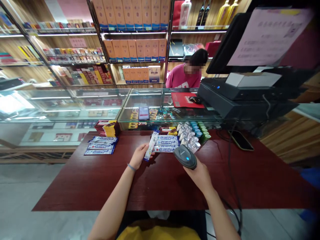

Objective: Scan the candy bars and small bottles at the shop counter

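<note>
Through the head camera, I see my left hand (141, 155) pinching a sealed blue-and-white packet (151, 146) just above the dark red table (155, 186); its contents are hidden. At 4 o'clock from it, my right hand (201, 173) is wrapped around a grey scanner (185, 156) with a blue light lit. Matching packets (166, 144) lie at 3 o'clock, with silver, blue and green can-like cylinders (191, 136) beside them; more packets (100, 146) sit at 9 o'clock, near stacked red and yellow boxes (107, 128) at 10. At 12, the glass case (152, 95) holds small packs, too blurred to read. Behind it, wall shelves (140, 32) carry orange cartons (130, 15), with bottles (185, 13) at 1 o'clock.
</note>
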A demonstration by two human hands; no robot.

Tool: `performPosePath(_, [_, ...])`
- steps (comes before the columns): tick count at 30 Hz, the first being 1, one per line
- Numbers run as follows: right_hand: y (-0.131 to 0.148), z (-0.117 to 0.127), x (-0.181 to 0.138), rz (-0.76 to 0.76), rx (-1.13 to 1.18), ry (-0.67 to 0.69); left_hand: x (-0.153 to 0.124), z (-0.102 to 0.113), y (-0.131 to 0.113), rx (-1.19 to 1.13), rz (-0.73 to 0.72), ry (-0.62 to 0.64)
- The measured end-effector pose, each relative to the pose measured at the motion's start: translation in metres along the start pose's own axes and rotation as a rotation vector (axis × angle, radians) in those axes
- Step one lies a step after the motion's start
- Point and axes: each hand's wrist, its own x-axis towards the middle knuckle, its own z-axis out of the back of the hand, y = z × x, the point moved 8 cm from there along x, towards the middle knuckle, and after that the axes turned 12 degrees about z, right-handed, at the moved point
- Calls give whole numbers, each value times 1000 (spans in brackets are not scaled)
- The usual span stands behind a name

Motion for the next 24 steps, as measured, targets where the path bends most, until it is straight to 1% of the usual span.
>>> performPosePath(3, [12, -11, 4, 9, 16, 31, -2, 6, -2, -170, 66, 35])
performPosePath(9, [34, -32, 9, 67, 84, 103, -4, 8, -4, -232, 80, 54])
performPosePath(12, [36, -37, 12, 71, 50, 117, -4, 9, -5, -236, 70, 46])
performPosePath(16, [36, -36, 14, 42, 76, 75, -4, 11, -5, -264, 88, 33])
performPosePath(21, [36, -38, 13, 0, 89, 70, -5, 8, -5, -321, 95, 65])
performPosePath(24, [36, -41, 13, 1, 66, 74, -5, 6, -5, -354, 90, 76])
